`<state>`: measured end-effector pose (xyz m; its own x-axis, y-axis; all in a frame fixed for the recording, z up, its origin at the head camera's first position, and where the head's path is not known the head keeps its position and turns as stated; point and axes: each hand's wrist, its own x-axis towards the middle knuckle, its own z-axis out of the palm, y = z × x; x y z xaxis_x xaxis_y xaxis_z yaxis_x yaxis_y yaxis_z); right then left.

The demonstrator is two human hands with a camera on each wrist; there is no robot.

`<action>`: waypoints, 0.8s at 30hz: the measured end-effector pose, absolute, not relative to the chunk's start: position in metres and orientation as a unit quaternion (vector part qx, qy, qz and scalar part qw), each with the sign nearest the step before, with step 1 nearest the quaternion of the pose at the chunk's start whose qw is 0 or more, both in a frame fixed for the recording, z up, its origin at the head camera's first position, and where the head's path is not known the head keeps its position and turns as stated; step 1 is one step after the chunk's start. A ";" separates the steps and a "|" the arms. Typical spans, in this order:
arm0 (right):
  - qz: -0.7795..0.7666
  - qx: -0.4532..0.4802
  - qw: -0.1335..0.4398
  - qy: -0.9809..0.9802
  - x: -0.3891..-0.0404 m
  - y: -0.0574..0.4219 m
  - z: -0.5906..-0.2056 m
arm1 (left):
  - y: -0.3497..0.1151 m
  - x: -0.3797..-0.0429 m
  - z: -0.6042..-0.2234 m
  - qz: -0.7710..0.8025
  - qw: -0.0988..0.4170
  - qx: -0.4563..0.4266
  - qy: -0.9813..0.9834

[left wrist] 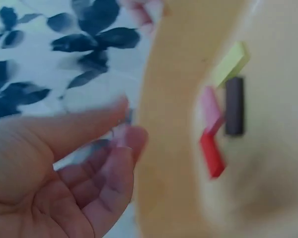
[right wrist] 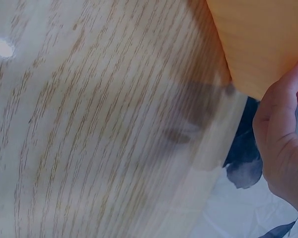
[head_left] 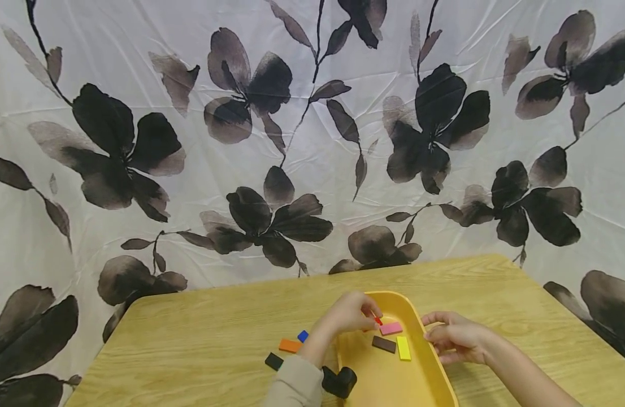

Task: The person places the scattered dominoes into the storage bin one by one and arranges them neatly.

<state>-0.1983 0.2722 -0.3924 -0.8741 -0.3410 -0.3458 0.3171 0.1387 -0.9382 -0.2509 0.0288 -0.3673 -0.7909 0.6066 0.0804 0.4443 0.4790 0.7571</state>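
A yellow tray (head_left: pixel 409 384) lies lengthwise on the wooden table. My left hand (head_left: pixel 350 314) reaches over its far left part, fingers bent beside a red block (head_left: pixel 378 320). The left wrist view has the red block (left wrist: pixel 212 154) lying in the tray, apart from the left hand (left wrist: pixel 74 173), whose loosely bent fingers hold nothing visible. Near the red one lie a pink block (head_left: pixel 391 328), a dark brown block (head_left: pixel 383 344) and a yellow block (head_left: pixel 403 348). My right hand (head_left: pixel 457 337) holds the tray's right rim; its fingers (right wrist: pixel 283 104) touch the outer wall.
Left of the tray, an orange block (head_left: pixel 290 345), a blue block (head_left: pixel 303 336) and a black block (head_left: pixel 274 361) lie on the table (head_left: pixel 190 339), partly behind my left forearm. A black rounded device (head_left: pixel 340 381) sits at the left wrist. Flowered cloth (head_left: pixel 312 141) hangs behind the table.
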 end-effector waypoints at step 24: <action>-0.662 -0.020 0.266 0.700 -0.199 0.273 -0.395 | -0.152 -0.247 -0.392 0.393 0.096 0.293 0.866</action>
<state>-0.1988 0.2733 -0.3946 -0.8581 -0.3801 -0.3454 0.3237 0.1219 -0.9383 -0.2469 -0.1516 -0.3917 -0.8097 0.5833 0.0635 0.4319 0.5193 0.7374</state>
